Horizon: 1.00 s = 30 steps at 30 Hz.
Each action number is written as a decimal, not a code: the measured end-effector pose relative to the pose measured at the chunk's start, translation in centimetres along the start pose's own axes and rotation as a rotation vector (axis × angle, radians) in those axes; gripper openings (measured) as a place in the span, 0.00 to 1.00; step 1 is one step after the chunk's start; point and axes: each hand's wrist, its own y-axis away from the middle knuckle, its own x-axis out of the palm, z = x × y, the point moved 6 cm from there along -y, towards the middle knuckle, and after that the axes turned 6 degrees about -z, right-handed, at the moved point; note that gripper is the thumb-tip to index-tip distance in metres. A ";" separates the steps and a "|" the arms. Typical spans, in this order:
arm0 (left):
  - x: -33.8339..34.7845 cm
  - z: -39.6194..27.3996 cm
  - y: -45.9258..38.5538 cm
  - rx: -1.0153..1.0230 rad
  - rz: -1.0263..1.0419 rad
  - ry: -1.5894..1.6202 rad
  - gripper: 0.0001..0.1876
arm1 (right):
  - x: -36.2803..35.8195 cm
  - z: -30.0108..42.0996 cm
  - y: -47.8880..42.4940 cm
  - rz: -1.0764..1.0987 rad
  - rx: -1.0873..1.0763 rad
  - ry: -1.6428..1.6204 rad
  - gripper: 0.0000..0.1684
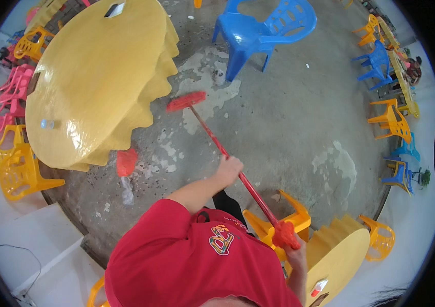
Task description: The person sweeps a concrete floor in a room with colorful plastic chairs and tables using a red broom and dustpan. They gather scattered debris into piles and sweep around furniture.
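Note:
My left hand (229,170) is closed round the middle of the red handle of a long push broom (217,144). The broom's red head (186,101) rests on the concrete floor, beside the scalloped edge of a yellow cloth on an oval-looking table (98,76). At the handle's upper end, my right hand (295,245) holds a crumpled red plastic bag (286,235) against or around the handle; which of the two cannot be told. A red plastic bag (126,162) and a clear one (127,190) lie on the floor among small dark bits of litter.
A blue plastic armchair (252,32) stands beyond the broom head. Close to my right are a yellow chair (298,218) and a second yellow-covered table (342,249). Stacked yellow chairs (23,169) are at the left. A person (415,70) sits at a far table on the right.

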 end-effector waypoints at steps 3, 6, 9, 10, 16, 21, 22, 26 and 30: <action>1.7 -8.1 0.1 0.092 0.011 0.058 0.03 | -6.7 -2.0 2.0 0.151 0.628 0.078 0.13; 5.4 -11.1 0.6 0.250 0.159 0.194 0.03 | -8.0 -5.7 3.9 -0.047 0.375 0.010 0.18; 8.0 -7.9 -0.1 0.259 0.211 0.143 0.02 | -5.1 -12.4 4.1 -0.218 0.160 0.074 0.23; 8.3 -6.3 0.3 0.207 0.224 0.105 0.03 | -3.2 -13.5 1.0 -0.172 0.155 0.113 0.24; 2.5 11.6 -12.6 -0.115 0.174 -0.162 0.06 | 5.7 -5.4 -16.6 -0.027 0.015 0.297 0.26; 3.6 8.1 -19.2 0.062 0.157 -0.182 0.04 | -2.1 1.1 -18.4 -0.061 0.093 0.332 0.27; 2.2 4.7 -19.4 0.146 0.171 -0.109 0.03 | -3.5 1.2 -16.9 -0.076 0.156 0.315 0.28; 1.6 -3.6 -17.3 0.496 0.213 0.428 0.03 | -2.6 2.3 -18.4 -0.067 0.325 0.417 0.29; 2.6 1.6 -17.6 0.445 0.363 0.421 0.03 | 3.8 4.8 -25.4 0.013 0.252 0.551 0.30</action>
